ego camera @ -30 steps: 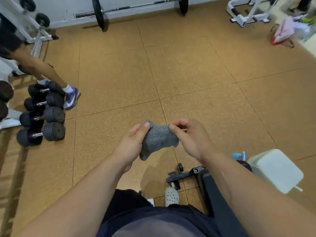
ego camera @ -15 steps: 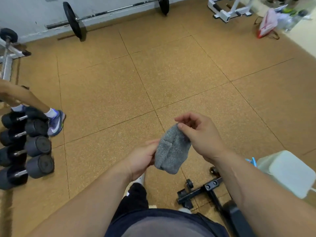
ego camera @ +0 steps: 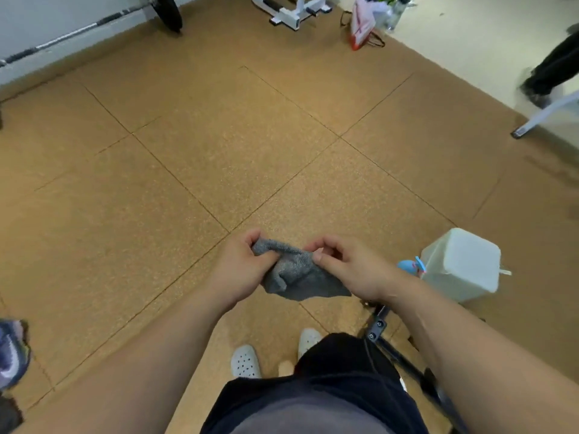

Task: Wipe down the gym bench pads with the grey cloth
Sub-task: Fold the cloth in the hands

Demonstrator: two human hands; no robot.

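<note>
Head view, grey cloth [ego camera: 297, 277] pinched between left hand [ego camera: 241, 270], right hand [ego camera: 351, 270], above floor

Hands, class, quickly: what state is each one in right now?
Left hand: closed, holding the left end of the grey cloth.
Right hand: closed, pinching the same cloth's upper right edge.

The brown tiled floor [ego camera: 219, 151] carries a white jug [ego camera: 460, 264], a barbell [ego camera: 170, 12] and a pink bag [ego camera: 360, 25].
</note>
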